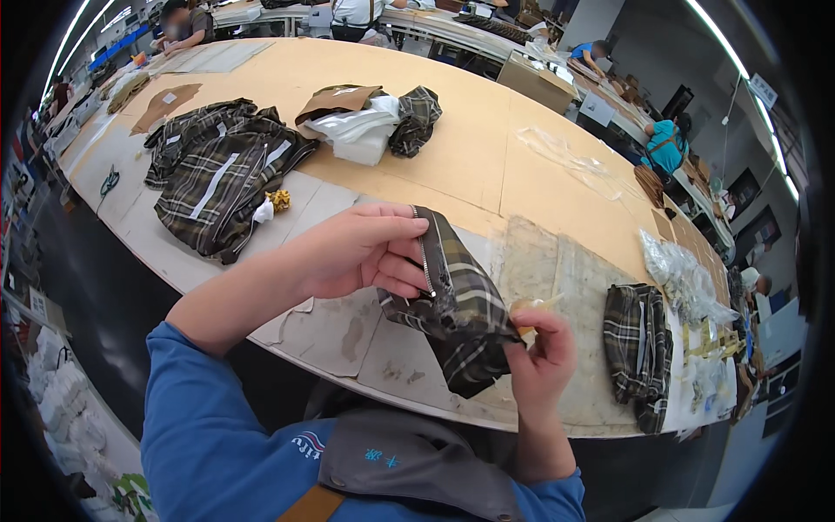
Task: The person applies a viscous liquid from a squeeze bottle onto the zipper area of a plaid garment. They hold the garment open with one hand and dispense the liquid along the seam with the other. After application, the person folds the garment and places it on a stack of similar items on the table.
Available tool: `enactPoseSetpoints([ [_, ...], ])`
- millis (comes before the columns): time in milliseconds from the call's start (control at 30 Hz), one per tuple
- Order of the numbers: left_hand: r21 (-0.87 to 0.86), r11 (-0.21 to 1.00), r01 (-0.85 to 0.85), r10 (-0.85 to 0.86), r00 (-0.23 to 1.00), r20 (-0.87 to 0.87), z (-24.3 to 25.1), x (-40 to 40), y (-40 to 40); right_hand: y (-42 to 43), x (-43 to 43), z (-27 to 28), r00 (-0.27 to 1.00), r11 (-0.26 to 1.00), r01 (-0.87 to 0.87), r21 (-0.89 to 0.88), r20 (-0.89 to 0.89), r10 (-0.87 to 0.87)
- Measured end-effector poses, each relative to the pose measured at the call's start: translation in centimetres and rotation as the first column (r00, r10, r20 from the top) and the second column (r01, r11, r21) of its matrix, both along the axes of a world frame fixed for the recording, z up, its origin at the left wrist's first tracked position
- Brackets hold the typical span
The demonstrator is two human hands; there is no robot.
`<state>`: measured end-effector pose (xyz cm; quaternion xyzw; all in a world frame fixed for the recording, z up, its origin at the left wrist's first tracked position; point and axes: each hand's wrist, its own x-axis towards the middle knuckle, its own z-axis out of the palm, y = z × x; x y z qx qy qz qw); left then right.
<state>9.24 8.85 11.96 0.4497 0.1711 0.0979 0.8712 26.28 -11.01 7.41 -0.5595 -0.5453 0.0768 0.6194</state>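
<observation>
Between my hands hangs a plaid fabric piece (466, 277), dark green with brown and white lines. A metal zipper (425, 258) runs along its dark edge. My left hand (385, 251) pinches the zippered edge near its top, thumb over the front and fingers behind. At the lower right corner of the cloth, my right hand (541, 352) grips it between thumb and fingers. Something with a pale, thin tip (548, 301) shows behind my right fingers; I cannot tell what it is. The piece is held up above the grey-covered near edge of the worktable (346, 339).
Plaid pieces with white strips (222, 176) lie in a heap at left, near small scissors (109, 181). A white stack (362, 140) sits beyond. Folded plaid pieces (636, 346) and clear plastic bags (685, 280) lie at right. Several people work at tables farther off.
</observation>
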Motion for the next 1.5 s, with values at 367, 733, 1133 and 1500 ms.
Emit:
enactPoseSetpoints([
  [367, 0.055, 0.996, -0.064, 0.068, 0.996, -0.057, -2.5, -2.7, 1.1, 3.1, -0.1, 9.8, 0.998, 0.990, 0.033, -0.139, -0.052, -0.041],
  [733, -0.440, 0.886, -0.148, 0.113, 0.988, -0.103, -18.3, -6.0, -8.4, 3.0, -0.2, 12.6, 0.990, 0.996, -0.029, -0.079, -0.140, 0.018],
  [1133, -0.552, 0.772, -0.314, 0.430, 0.899, 0.090, -17.1, -1.4, -5.4, 1.4, -0.3, 10.5, 0.988, 0.989, -0.073, 0.129, -0.125, 0.089],
  [1500, -0.109, 0.772, -0.626, 0.634, 0.772, 0.056, -14.3, -2.6, 10.3, 1.0, -2.9, 1.5, 0.902, 0.954, -0.269, 0.135, -0.311, 0.299],
])
